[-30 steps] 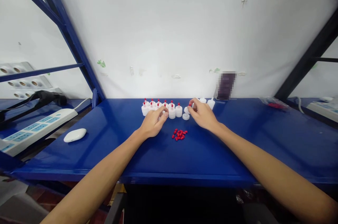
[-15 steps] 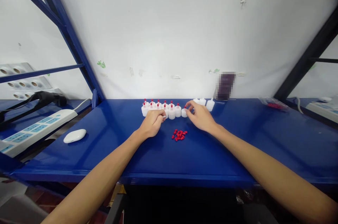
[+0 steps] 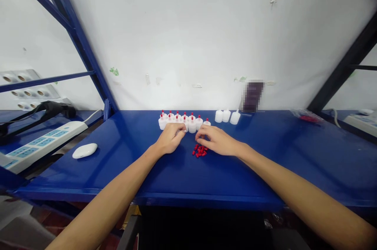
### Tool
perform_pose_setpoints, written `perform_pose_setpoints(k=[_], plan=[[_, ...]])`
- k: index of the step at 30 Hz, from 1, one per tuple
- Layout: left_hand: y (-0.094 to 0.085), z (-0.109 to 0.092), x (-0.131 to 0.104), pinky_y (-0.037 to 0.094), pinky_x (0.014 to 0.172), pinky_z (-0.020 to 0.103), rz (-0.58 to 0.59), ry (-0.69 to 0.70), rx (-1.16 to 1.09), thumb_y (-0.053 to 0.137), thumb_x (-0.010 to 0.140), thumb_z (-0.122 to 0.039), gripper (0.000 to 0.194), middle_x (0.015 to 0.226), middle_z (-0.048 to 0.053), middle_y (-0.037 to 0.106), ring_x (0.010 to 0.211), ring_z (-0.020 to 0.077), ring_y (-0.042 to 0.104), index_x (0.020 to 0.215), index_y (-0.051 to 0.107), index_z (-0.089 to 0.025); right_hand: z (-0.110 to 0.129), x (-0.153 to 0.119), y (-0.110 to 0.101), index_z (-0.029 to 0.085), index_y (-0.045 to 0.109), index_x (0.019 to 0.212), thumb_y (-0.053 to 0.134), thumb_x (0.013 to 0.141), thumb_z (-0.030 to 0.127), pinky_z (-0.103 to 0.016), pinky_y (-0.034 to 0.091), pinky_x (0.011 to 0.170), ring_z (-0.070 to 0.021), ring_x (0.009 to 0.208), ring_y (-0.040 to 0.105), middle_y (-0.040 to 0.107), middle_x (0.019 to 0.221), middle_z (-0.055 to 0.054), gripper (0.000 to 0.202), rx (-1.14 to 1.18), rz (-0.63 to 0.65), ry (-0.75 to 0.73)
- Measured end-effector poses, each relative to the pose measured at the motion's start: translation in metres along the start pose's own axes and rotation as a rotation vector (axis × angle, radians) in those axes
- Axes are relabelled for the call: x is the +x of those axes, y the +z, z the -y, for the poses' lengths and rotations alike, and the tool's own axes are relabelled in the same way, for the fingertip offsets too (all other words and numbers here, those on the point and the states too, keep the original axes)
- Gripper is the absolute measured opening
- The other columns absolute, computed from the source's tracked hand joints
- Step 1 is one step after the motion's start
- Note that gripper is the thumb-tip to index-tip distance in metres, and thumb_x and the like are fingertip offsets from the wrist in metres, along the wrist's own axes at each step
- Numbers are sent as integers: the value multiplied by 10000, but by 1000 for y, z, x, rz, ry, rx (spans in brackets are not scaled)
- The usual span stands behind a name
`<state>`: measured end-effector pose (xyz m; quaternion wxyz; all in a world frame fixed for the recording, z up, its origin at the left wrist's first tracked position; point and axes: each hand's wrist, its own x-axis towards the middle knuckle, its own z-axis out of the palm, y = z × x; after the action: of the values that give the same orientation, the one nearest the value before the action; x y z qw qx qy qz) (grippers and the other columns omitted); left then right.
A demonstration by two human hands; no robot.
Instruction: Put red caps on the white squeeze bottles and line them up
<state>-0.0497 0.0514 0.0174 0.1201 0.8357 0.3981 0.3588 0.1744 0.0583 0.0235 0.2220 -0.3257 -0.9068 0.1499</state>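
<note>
My left hand (image 3: 171, 138) is closed, thumb against curled fingers, in front of the left bottles. Whatever it may hold is hidden. My right hand (image 3: 217, 139) reaches over the far edge of a small pile of red caps (image 3: 200, 151). Its fingers are bent and apart, with nothing visible between them. Behind the hands, several white squeeze bottles with red tips (image 3: 192, 125) stand upright in two close rows. The rightmost red-tipped bottle (image 3: 207, 122) is partly covered by my right hand. Three white bottles without caps (image 3: 226, 115) stand apart at the back right.
The blue table (image 3: 141, 175) meets a white wall behind. A white oval case (image 3: 85, 150) lies at left, beside a long power strip (image 3: 50, 140). A pixelated dark object (image 3: 253, 96) leans on the wall. A clear bag with red pieces (image 3: 308, 118) lies at the right.
My right hand has let go of the rightmost red-tipped bottle and come down and left to the red caps. The uncapped bottles now show fully. My left hand stays in place.
</note>
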Motion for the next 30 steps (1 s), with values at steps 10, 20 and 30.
perform_pose_setpoints(k=[10,20,30], plan=[[-2,1,-2,386,582,269,-62,-33,-134,335,748,-214,176,582,4,509,552,143,494,643,472,-174,0,9,4,159,725,856,597,831,231,-234,354,550,-102,523,487,557,554,43,148,244,145,178],[-1,-2,0,414,641,272,-95,4,-35,359,732,-172,227,627,17,576,612,151,521,692,583,-156,-11,9,17,184,727,853,567,901,242,-240,353,555,-113,544,514,613,599,23,177,101,6,97],[1,1,0,425,675,261,-11,13,-17,326,792,-165,323,734,33,622,672,152,553,807,648,-138,-8,10,17,186,670,909,579,895,202,-258,419,673,-134,707,575,664,825,-20,94,13,-124,5]])
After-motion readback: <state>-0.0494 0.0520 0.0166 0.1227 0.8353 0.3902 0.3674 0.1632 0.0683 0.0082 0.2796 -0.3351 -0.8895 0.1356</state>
